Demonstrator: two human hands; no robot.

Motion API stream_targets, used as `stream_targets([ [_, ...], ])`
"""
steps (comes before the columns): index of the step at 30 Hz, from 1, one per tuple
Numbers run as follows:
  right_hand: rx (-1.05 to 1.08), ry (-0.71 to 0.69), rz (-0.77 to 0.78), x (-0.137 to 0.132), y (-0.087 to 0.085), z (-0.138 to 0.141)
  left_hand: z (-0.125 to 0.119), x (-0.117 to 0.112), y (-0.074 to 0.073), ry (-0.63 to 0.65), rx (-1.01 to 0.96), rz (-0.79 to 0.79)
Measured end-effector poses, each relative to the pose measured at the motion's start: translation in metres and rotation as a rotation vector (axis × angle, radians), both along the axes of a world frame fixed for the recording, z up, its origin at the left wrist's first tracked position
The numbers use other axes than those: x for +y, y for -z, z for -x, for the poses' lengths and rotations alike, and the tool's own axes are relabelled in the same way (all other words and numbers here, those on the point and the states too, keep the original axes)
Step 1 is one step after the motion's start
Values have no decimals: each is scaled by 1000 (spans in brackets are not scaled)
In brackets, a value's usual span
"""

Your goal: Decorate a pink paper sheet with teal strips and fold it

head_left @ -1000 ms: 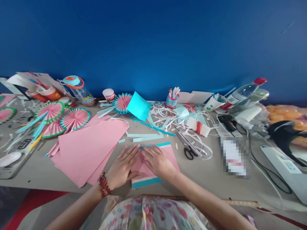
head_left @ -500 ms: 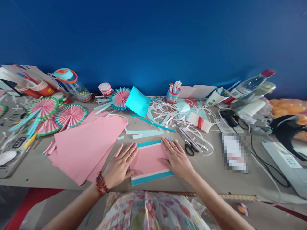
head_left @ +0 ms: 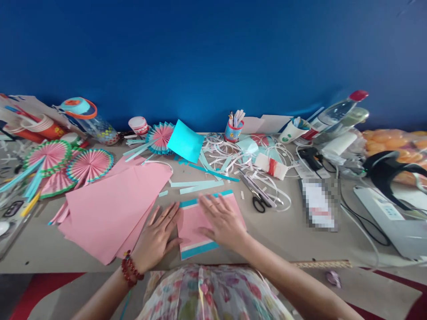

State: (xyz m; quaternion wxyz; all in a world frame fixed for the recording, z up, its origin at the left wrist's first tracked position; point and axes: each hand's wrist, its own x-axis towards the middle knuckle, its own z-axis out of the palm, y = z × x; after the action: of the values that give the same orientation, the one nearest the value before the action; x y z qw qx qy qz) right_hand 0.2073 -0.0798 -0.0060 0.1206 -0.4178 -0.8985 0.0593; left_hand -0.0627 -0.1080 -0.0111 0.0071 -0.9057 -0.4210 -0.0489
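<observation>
Our left hand (head_left: pixel 156 235) lies flat, grip wide open, thumb touching the pink teal-edged sheet (head_left: pixel 191 221). Our right hand (head_left: pixel 223 220) presses on it, fingers spread, clasping nothing. The sheet lies on the desk (head_left: pixel 283 242) beneath both.

A small rectangular sheet of pink paper (head_left: pixel 190 222), edged with a teal strip and a white strip along both its far and near sides, lies flat and slightly askew near the front edge of the grey tabletop (head_left: pixel 283 240), just beside a stack of larger pink sheets (head_left: pixel 110 209).

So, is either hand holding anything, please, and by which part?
Nothing is grasped: the left hand and right hand press flat on the pink sheet.
</observation>
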Motion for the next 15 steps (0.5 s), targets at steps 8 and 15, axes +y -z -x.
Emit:
stream_targets([
  [8, -82, 87, -8, 5, 7, -37, 0, 1, -2, -9, -10, 6],
  [15, -143, 245, -97, 3, 6, -82, 1, -1, 1, -104, -163, 42],
])
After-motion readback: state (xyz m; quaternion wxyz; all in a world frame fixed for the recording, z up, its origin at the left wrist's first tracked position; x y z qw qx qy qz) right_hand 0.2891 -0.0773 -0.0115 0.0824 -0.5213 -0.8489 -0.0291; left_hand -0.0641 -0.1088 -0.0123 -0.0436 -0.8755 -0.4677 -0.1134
